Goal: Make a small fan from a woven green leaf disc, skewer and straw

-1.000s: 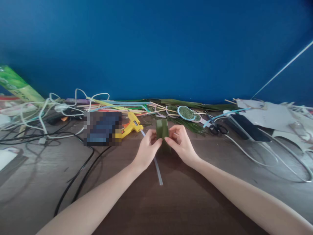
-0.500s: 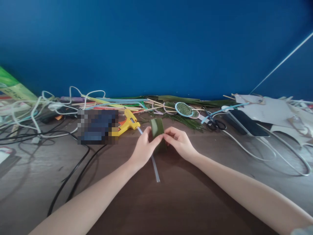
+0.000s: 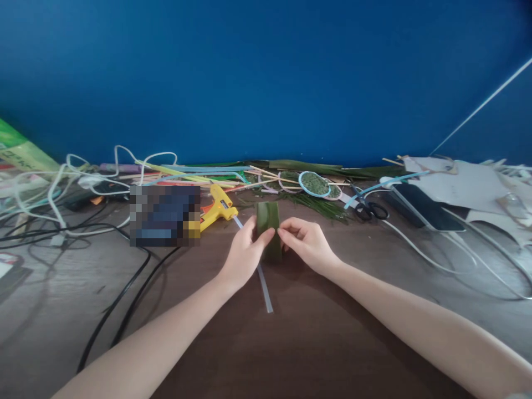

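Observation:
In the middle of the head view a folded, dark green leaf strip (image 3: pixel 269 213) stands upright, held over the table. My left hand (image 3: pixel 245 246) is closed on its left side, thumb lying across the front. From the right, my right hand (image 3: pixel 306 244) has thumb and forefinger pinched together at the leaf's right edge; whether they grip it is partly hidden. Beyond my left hand lies a yellow hot glue gun (image 3: pixel 218 206). A long clear glue stick (image 3: pixel 265 291) runs from it beneath my left hand.
Black cables (image 3: pixel 124 296) cross the brown table at left, beside a blurred-out dark object (image 3: pixel 165 216). Along the blue wall lie leaves, sticks and round green-filled pieces (image 3: pixel 315 184). Scissors (image 3: pixel 372 210), a phone (image 3: pixel 428 206) and a white cable sit at right.
The left thumb has slid slightly back from the right fingertips, and more of the leaf's front shows. The view has shifted slightly; both hands stay at the leaf.

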Demonstrator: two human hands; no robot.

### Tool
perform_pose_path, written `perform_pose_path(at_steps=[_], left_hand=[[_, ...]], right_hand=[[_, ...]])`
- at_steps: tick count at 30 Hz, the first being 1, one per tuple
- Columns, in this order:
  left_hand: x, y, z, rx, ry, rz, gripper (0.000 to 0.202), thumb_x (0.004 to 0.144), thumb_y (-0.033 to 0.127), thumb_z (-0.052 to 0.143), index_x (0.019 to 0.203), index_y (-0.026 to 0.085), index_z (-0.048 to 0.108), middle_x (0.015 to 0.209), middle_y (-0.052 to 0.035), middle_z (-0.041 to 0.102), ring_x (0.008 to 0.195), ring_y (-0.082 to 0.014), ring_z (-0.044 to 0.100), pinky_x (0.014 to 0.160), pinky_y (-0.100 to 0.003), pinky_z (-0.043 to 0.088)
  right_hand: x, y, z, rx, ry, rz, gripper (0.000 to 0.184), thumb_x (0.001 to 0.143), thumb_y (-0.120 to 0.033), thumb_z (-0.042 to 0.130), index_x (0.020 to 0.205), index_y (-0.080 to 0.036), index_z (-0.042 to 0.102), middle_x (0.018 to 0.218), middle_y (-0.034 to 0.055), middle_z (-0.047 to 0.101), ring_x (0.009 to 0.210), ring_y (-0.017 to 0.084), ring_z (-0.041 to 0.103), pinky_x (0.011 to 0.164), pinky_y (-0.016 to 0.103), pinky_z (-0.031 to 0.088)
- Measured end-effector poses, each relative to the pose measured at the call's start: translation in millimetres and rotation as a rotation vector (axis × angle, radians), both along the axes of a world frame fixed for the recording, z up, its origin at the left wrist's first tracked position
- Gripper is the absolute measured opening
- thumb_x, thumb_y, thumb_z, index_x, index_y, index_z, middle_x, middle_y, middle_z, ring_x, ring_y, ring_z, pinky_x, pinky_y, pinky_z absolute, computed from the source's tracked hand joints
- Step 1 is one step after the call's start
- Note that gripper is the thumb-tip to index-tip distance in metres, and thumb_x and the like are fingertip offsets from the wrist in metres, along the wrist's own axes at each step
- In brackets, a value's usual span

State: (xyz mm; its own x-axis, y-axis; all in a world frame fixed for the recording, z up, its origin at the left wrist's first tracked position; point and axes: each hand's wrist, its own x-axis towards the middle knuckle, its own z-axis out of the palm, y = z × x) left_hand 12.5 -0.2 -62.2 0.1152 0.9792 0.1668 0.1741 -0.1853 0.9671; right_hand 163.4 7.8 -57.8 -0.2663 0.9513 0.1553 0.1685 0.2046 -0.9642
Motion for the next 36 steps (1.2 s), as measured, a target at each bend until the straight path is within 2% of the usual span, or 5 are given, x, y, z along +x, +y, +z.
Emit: perform_pose_path(at_steps=[21,27,30,32,36], left_hand=[[1,-1,2.3,-0.006,0.003,-0.020,0.022,0.081,0.030,0.054,0.096,0.015,0.057,0.093,-0.0043,0.065,0.088,-0.0200,0.060,0.079,-0.031,0.045],[1,-1,2.9,0.009,0.003,-0.001,0.027,0.082,0.033,0.053,0.103,0.016,0.057,0.104,-0.0065,0.064,0.096,-0.0211,0.057,0.085,-0.032,0.043],[1,-2,3.7,-0.016,-0.016,0.039,0.028,0.082,0.034,0.053,0.102,0.016,0.057,0.101,-0.0063,0.064,0.095,-0.0212,0.057,0.084,-0.032,0.043],[1,-2,4.3,-0.034,-0.027,0.058,0.027,0.082,0.035,0.052,0.101,0.016,0.057,0.099,-0.0058,0.064,0.094,-0.0209,0.057,0.083,-0.031,0.044],[0,-3,5.0,-0.053,-0.033,0.053,0.026,0.083,0.036,0.051,0.100,0.017,0.059,0.098,-0.0052,0.065,0.095,-0.0201,0.058,0.085,-0.030,0.043]], right_hand=[[-1,3,-4.8,0.021,-0.041,0.000,0.010,0.077,-0.023,0.048,0.072,-0.018,0.054,0.056,-0.0024,0.055,0.051,0.010,0.053,0.052,0.024,0.046],[8,18,-3.6,-0.030,-0.028,-0.153,0.013,0.075,-0.027,0.051,0.074,-0.016,0.057,0.061,0.0019,0.062,0.051,0.013,0.057,0.049,0.025,0.044],[21,29,2.7,-0.030,-0.119,-0.244,0.014,0.075,-0.028,0.050,0.072,-0.016,0.057,0.061,0.0018,0.061,0.051,0.013,0.057,0.050,0.025,0.042],[32,37,7.2,0.034,-0.258,-0.288,0.013,0.075,-0.026,0.049,0.070,-0.017,0.057,0.060,0.0010,0.060,0.051,0.014,0.056,0.053,0.026,0.041],[60,55,9.4,0.365,-0.641,-0.334,0.013,0.074,-0.017,0.047,0.065,-0.018,0.056,0.061,0.0014,0.057,0.057,0.014,0.051,0.060,0.027,0.038]])
